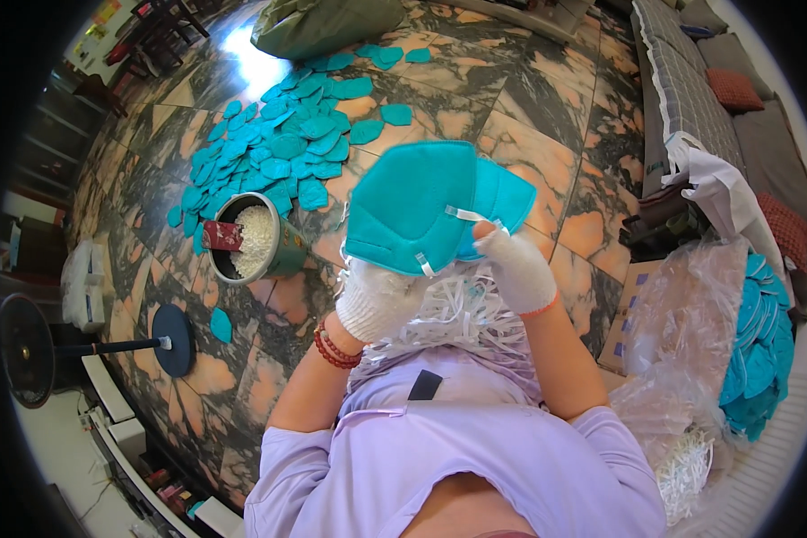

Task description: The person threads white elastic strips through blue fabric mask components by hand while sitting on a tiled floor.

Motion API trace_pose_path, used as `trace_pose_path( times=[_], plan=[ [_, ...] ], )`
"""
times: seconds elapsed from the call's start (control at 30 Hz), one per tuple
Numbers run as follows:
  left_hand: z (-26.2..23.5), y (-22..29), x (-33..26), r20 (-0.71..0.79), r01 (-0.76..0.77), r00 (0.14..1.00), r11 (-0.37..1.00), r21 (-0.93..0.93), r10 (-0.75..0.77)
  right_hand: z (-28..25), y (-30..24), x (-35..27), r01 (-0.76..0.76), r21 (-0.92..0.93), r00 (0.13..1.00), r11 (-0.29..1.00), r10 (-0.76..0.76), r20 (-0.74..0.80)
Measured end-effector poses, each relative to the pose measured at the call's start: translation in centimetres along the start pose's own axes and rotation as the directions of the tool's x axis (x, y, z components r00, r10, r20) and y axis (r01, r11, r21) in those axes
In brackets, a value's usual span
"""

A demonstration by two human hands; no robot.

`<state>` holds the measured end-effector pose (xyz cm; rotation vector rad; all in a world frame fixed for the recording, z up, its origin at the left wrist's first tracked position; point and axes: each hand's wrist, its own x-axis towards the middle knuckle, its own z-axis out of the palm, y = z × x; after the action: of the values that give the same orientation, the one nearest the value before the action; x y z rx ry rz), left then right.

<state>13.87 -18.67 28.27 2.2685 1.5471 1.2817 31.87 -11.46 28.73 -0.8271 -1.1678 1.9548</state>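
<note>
In front of me I hold a stack of turquoise folded face masks (412, 202), another one (509, 193) fanned out behind at the right. White elastic straps (462, 213) stick out from their edges. My left hand (381, 300), in a white knit glove, is closed on the lower edge of the stack, its fingers partly hidden behind it. My right hand (520, 269), in a glove that leaves the thumb tip bare, pinches the masks' right side near a strap. Across my lap lies a tangle of white elastic strips (457, 314).
Many turquoise masks (282, 148) are heaped on the marble floor. Beside them stands a bucket (287, 255) of white bits with a dark red piece (221, 236) at its rim. A green sack (327, 27), round-based stand (172, 339), sofa (762, 143) and plastic bag of masks (755, 359) surround me.
</note>
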Motion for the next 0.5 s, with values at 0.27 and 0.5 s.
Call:
trace_pose_path(
  times=[0.27, 0.5],
  plan=[
    [-1.7, -0.4, 0.5, 0.393, -0.112, 0.918, 0.987, 0.116, 0.058, -1.3, 0.0, -2.0, -0.017, -0.211, 0.996, 0.977, 0.034, 0.077],
    [-1.6, 0.1, 1.2, 0.465, -0.15, 0.883, 0.976, 0.16, 0.06, 0.5, 0.3, -1.5, -0.166, -0.174, 0.973, 0.971, 0.133, -0.187]
  ],
)
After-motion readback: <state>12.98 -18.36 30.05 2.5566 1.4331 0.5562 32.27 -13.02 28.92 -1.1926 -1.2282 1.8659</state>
